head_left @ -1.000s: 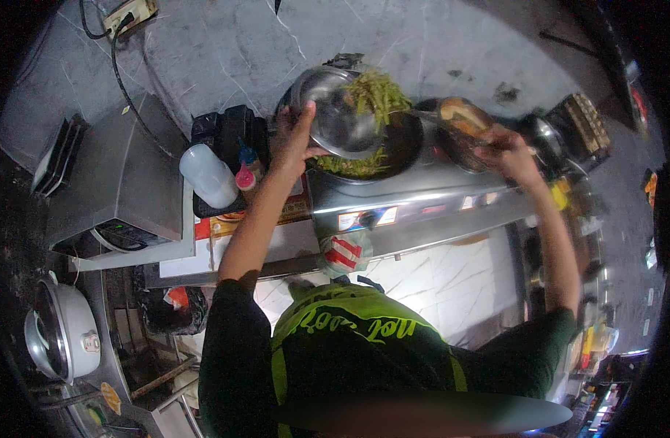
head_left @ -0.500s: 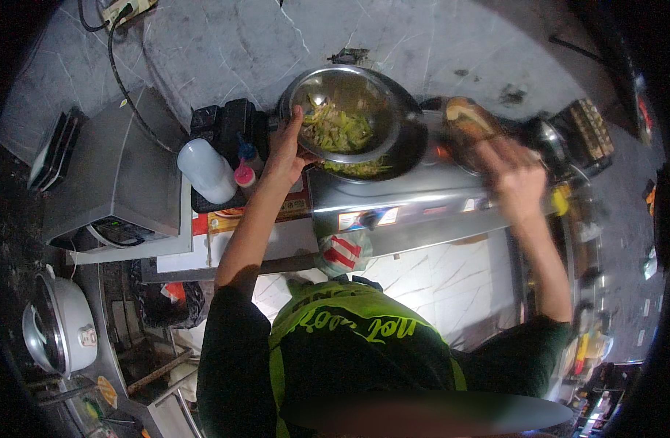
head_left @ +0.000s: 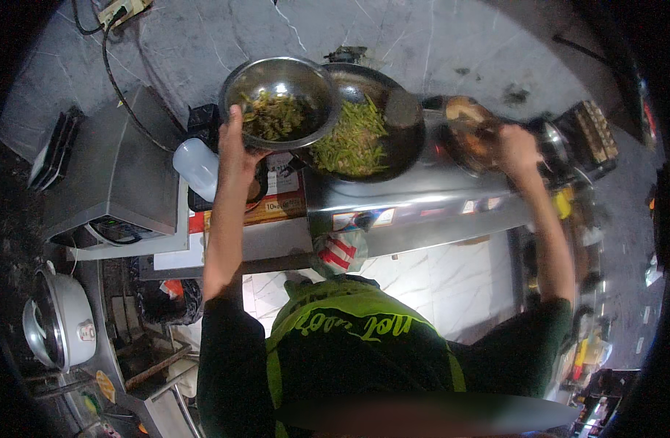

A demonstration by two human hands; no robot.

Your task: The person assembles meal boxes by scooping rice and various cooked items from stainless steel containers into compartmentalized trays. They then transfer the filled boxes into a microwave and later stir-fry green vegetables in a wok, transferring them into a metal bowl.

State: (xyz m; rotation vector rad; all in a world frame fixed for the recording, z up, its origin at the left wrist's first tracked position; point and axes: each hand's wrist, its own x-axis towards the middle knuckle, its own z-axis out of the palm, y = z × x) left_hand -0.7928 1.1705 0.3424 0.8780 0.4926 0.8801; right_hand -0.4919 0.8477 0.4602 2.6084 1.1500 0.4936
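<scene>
A steel mixing bowl is gripped at its near left rim by my left hand. Chopped greens lie inside it. The bowl overlaps the left side of a dark wok on the stove, where light green vegetable strips cover the left and middle part. A rounded grey shape shows at the wok's right side; its kind is unclear. To the right, my right hand is closed beside a brown-stained pan. What its fingers hold is hard to make out.
A steel stove front runs below the wok. At left are a white container, a cardboard box and a grey metal appliance. A round dark pot stands far right. A white rice cooker sits lower left.
My left hand has moved left with the bowl, uncovering more of the wok and its vegetables. The bowl now holds darker-looking greens. My right hand has shifted slightly right and blurs less.
</scene>
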